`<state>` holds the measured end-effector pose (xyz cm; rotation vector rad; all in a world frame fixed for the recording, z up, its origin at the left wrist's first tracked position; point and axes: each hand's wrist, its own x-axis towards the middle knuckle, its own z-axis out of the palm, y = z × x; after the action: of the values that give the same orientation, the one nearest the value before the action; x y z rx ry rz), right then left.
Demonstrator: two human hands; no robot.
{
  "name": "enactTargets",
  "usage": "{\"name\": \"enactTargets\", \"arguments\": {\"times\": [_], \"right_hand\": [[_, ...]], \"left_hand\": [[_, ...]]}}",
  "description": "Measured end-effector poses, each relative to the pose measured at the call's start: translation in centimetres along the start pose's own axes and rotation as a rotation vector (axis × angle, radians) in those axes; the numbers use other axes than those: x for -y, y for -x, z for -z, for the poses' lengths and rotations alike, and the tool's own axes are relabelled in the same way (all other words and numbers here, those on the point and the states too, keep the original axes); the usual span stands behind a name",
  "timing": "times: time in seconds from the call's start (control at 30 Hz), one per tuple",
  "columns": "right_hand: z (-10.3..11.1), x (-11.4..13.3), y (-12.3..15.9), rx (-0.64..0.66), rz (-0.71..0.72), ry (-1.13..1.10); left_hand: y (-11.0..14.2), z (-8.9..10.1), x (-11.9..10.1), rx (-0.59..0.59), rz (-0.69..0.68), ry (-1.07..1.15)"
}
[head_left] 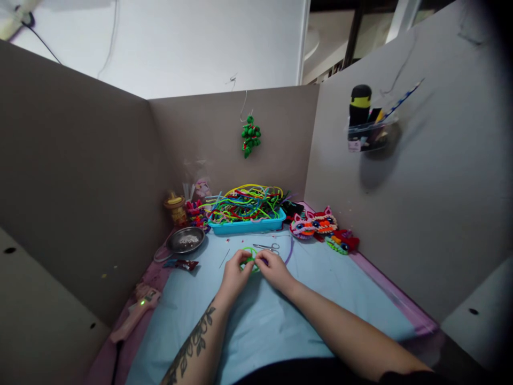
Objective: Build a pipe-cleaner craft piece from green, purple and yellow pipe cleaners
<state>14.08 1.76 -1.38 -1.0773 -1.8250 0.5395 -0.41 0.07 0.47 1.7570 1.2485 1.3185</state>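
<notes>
My left hand (237, 270) pinches a bright green pipe cleaner (249, 263) bent into loops, low over the light blue cloth. Close beside it, my right hand (273, 268) has its thumb and fingers pressed together at the right side of the same pipe cleaner. The fingers partly cover the green loops, so their exact shape is unclear. Just beyond my hands lies a pair of scissors (273, 246), partly hidden by the right hand. A purple pipe cleaner (289, 251) lies to the right of it, and a thin dark stick (224, 259) to the left.
A blue tray (248, 226) heaped with colourful pipe cleaners stands at the back. Left are a metal bowl (174, 244), a wrapper (182, 264) and a pink glue gun (138, 314). Fuzzy mask-like crafts (303, 227) lie right. Grey panels (232, 123) enclose the table.
</notes>
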Motion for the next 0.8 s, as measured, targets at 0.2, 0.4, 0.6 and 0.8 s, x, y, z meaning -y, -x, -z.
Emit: {"name": "enactTargets", "arguments": {"times": [0.2,0.4,0.6,0.8], "right_hand": [[0.6,0.3,-0.2,0.002,-0.013,-0.077],[0.8,0.6,0.0,-0.050,0.076,0.004],[0.7,0.8,0.5,0.020,0.176,0.131],[0.7,1.1,0.6,0.017,0.201,0.138]], "left_hand": [[-0.1,0.1,0.6,-0.031,0.016,0.038],[-0.4,0.0,0.8,-0.098,0.081,0.133],[-0.2,-0.2,1.0,-0.159,0.090,0.099],[-0.2,-0.2,1.3,-0.173,0.073,0.059]]}}
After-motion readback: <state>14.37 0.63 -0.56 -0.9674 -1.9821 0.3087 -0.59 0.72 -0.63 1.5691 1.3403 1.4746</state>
